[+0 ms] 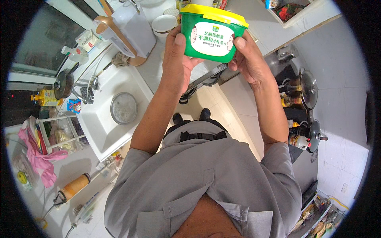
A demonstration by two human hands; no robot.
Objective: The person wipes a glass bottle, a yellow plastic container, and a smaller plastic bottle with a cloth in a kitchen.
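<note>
Both my hands hold up a green plastic tub (195, 53) with a yellow lid (214, 14) at the top of the view. My left hand (178, 58) grips its left side, thumb along the wall and fingers partly under the base. On the opposite side, my right hand (248, 58) clasps the tub with the thumb on its front corner. The lid sits on the tub, and a white label with writing and drawn faces is turned towards me. The tub's far side is hidden.
To the left is a white sink (99, 125) holding a round metal bowl (124, 108), with a faucet (86, 93) at its edge. A white appliance (134, 32) and a white lidded bucket (164, 25) stand behind. Lidded pots (308, 89) and bottles (299, 141) line the right side.
</note>
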